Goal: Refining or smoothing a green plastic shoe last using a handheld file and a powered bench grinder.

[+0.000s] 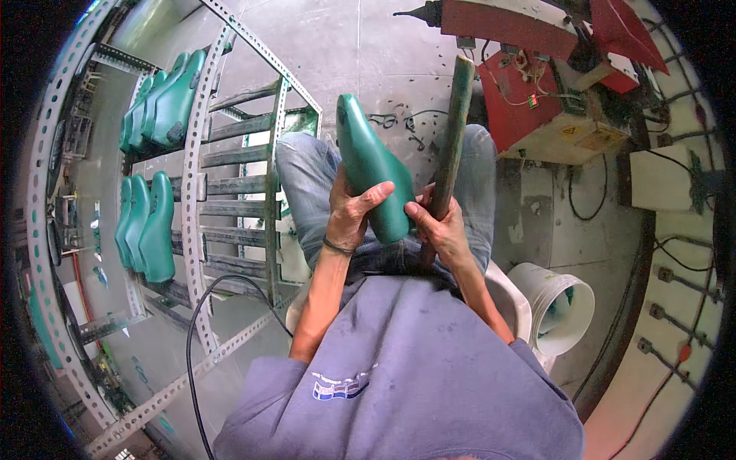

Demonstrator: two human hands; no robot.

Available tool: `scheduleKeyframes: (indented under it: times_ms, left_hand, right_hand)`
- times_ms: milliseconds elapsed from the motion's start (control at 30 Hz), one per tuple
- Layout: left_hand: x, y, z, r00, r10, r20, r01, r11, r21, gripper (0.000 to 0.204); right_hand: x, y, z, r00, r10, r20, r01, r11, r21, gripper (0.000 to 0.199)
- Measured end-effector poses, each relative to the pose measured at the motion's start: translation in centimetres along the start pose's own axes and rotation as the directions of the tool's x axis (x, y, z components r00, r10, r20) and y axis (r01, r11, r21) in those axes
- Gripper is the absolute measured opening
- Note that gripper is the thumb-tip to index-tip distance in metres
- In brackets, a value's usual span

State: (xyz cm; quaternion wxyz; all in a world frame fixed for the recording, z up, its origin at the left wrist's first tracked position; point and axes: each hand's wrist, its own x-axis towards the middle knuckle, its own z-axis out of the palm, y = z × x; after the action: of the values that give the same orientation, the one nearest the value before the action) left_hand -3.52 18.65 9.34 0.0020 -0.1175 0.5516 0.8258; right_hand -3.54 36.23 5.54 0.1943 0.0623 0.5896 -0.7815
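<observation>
A glossy green shoe last (pixel 369 165) is held above my lap, its narrow end tilted up and away from me. My left hand (pixel 354 203) wraps round its left side, thumb laid across the surface. My right hand (pixel 443 222) grips a long dark stick (pixel 455 123) with worn, pale edges, which points up and away beside the last. The right thumb reaches over toward the last's lower right side; whether it presses on it, I cannot tell. The stick's lower end runs down toward my lap.
At my left stands a perforated metal rack (pixel 195 153) carrying several more green lasts (pixel 157 226). A red machine (pixel 529 100) with exposed wiring is ahead to the right. A white bucket (pixel 579 307) sits by my right side. A black cable (pixel 192 360) loops at my left, and scraps litter the floor ahead.
</observation>
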Motion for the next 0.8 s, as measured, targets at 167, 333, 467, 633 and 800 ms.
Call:
scheduleKeyframes:
  times_ms: [167,333,467,633,800]
  left_hand:
    - [0.7,-2.0,0.7,0.986,-0.112,-0.122,0.117,0.992,0.037,0.04]
    - [1.2,-1.5,-0.8,0.984,-0.121,0.135,0.149,0.963,-0.225,0.057]
    - [0.8,-1.8,-0.8,0.911,-0.131,0.391,0.308,0.846,-0.435,0.083]
    - [-0.5,-3.0,-3.6,0.87,-0.337,0.361,0.453,0.835,-0.314,0.074]
    - [2.7,-3.0,-1.8,0.946,-0.138,0.292,0.218,0.94,-0.261,0.073]
  right_hand:
    - [-1.2,0.5,1.0,0.964,-0.238,-0.12,0.199,0.942,-0.271,0.032]
    - [-2.1,-1.2,1.7,0.986,-0.163,-0.037,0.152,0.966,-0.208,0.027]
    - [-2.5,-2.0,0.4,0.999,0.028,-0.03,-0.03,0.998,-0.047,0.029]
    - [-1.8,-1.1,0.7,0.995,0.032,-0.09,-0.044,0.99,-0.135,0.023]
    - [-0.5,-1.0,0.1,0.987,0.074,-0.143,-0.094,0.985,-0.145,0.025]
